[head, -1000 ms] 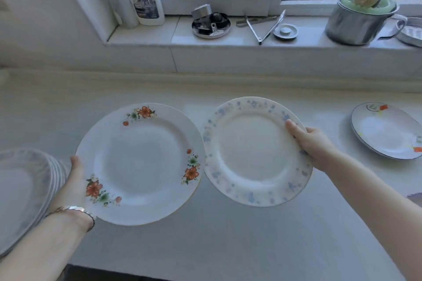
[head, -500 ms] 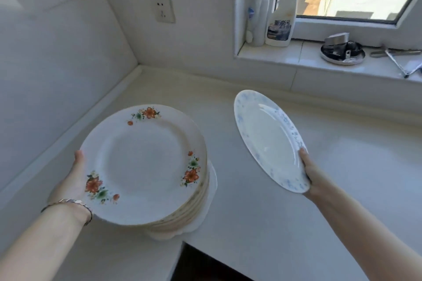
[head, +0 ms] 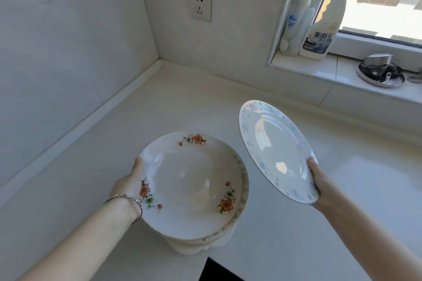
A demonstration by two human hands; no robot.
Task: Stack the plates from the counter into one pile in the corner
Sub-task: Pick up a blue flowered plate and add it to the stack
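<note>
A white plate with orange flowers lies on top of a pile of plates near the counter's front edge. My left hand grips that plate's left rim, thumb on top. My right hand holds a white plate with a pale blue flower rim by its near right edge. That plate hangs tilted in the air to the right of the pile, its face turned toward the pile. The pile's lower plates are mostly hidden under the top one.
The white counter runs back to a tiled corner with a wall socket. On the window sill at right stand a pump bottle, a cleaner bottle and a metal dish. A dark gap opens below the counter's front edge.
My view swung left from the window to the corner. The orange-flower plate came down onto the pile. The blue-rim plate tilted and now hangs right of the pile.
</note>
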